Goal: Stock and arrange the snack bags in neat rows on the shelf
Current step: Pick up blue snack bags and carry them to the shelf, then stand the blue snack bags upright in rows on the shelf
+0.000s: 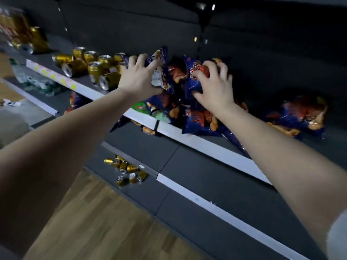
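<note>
A dark grey metal shelving unit with white front rails (pixel 206 147) is recorded across the view, above a brown wood-plank floor (pixel 97 222). On the middle shelf, a loose heap of blue and orange foil snack bags (pixel 201 119) is found lying flat and overlapping, with some edges hanging over the white rail. A green snack bag (pixel 148 108) is lodged at the left side of the heap. A separate cluster of blue and orange bags (pixel 300 117) is noted further right on the same shelf, well apart from the heap. Two more bags are held upright above the heap, side by side. The grip of the left hand (pixel 138 76) is curled round the top of one upright blue snack bag (pixel 162 72), with the fingers hooked over its upper edge. The grip of the right hand (pixel 214 87) is clenched on the crumpled top of a second upright blue snack bag (pixel 193 81). Gold drink cans (pixel 93 66), some standing and some toppled, are seen on that shelf just left of the left hand. A smaller group of gold cans (pixel 125 171) is observed lying on the bottom shelf. Clear plastic bottles with green labels (pixel 32 79) are noted at far left, blurred.
</note>
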